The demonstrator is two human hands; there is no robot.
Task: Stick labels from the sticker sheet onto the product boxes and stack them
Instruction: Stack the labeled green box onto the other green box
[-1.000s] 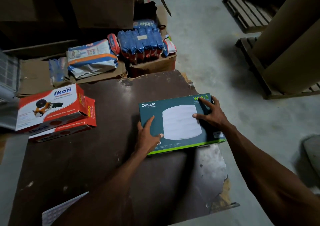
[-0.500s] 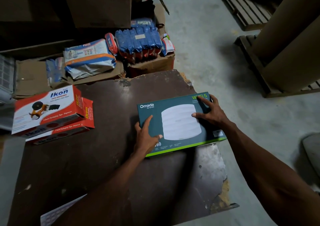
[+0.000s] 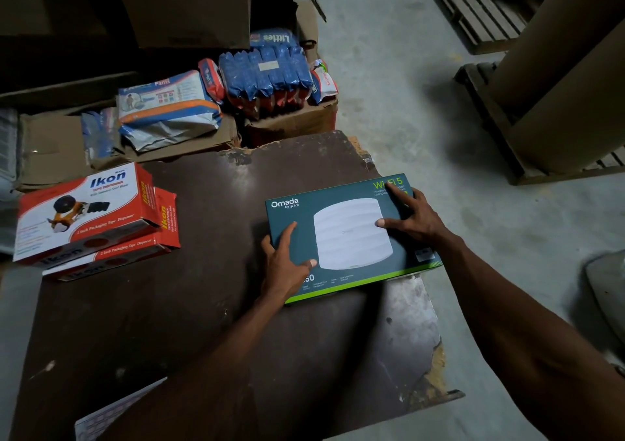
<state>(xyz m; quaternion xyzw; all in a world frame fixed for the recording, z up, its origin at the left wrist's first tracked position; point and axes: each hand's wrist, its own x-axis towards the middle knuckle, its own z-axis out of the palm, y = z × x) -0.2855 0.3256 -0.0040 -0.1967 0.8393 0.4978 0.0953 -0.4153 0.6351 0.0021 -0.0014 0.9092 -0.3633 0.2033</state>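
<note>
Both your hands, left hand (image 3: 285,264) and right hand (image 3: 411,219), lie open and flat on the Omada box (image 3: 351,234), gripping nothing, and it overhangs the bench (image 3: 203,322) edge, so a careless shove could tip it floorward

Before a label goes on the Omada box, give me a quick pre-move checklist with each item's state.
1. Omada box flat on the dark board: ok.
2. Left hand and right hand steadying it: ok.
3. A hand free to peel a label: not ok.
4. Sticker sheet within sight at the near edge: ok.
5. Label already on the box: cannot tell.
6. Ikon boxes stacked at left, ready to stack on: ok.
</note>
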